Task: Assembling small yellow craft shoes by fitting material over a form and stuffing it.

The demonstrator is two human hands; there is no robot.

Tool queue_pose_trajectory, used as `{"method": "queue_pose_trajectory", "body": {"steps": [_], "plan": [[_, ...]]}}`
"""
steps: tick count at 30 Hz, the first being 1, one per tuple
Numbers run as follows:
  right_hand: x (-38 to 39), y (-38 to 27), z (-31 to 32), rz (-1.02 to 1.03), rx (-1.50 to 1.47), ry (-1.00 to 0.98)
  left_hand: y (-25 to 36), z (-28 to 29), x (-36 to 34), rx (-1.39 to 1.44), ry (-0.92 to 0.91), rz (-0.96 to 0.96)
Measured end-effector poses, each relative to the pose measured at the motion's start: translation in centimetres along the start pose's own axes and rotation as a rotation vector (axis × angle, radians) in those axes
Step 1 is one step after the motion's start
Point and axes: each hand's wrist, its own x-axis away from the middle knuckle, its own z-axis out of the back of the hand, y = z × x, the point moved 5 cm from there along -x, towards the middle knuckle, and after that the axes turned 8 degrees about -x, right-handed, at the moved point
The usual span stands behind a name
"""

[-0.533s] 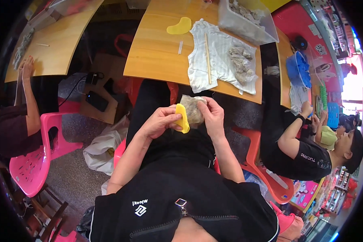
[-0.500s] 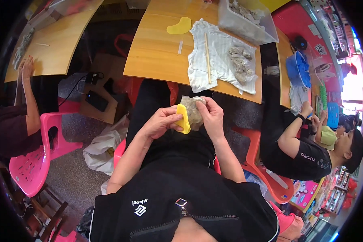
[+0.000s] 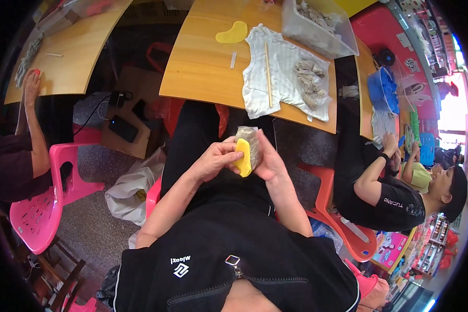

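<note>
Above my lap, my left hand [image 3: 217,160] is closed with its thumb over a small yellow piece [image 3: 244,157] that looks like soft cloth. Behind and beside it stands a clear bag with grey-brown stuffing [image 3: 250,138], upright between the two hands. My right hand [image 3: 268,160] lies along the bag's right side with its fingers stretched out, slightly blurred. The left fingers behind the yellow piece are hidden.
On the wooden table [image 3: 197,62] ahead lie a white cloth [image 3: 255,62], a thin stick [image 3: 268,73], grey-brown bundles [image 3: 310,83] and a yellow cutout [image 3: 232,33]. A plastic bin [image 3: 317,44] stands behind. People sit left and right, near a pink chair [image 3: 34,221] and orange chair [image 3: 325,203].
My right hand has gone from pinching the bag's top to lying flat along its side. The yellow piece and bag have shifted slightly right, and the bag stands more upright.
</note>
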Motion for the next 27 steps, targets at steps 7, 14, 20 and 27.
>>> {"method": "queue_pose_trajectory", "body": {"steps": [7,14,20,27], "plan": [[-0.9,0.4,3.0,0.18,0.21,0.204,0.6,-0.5,0.4,-0.269,-0.106,0.166],[0.6,-2.3,-0.2,0.382,0.474,0.134,0.5,5.0,0.7,0.219,0.337,0.207],[0.8,-0.8,-2.4,0.228,0.505,-0.017,1.3,4.9,0.7,0.309,0.398,0.199],[0.5,-0.4,-2.0,0.221,0.612,-0.011,1.2,4.9,0.8,0.264,0.399,0.215]]}}
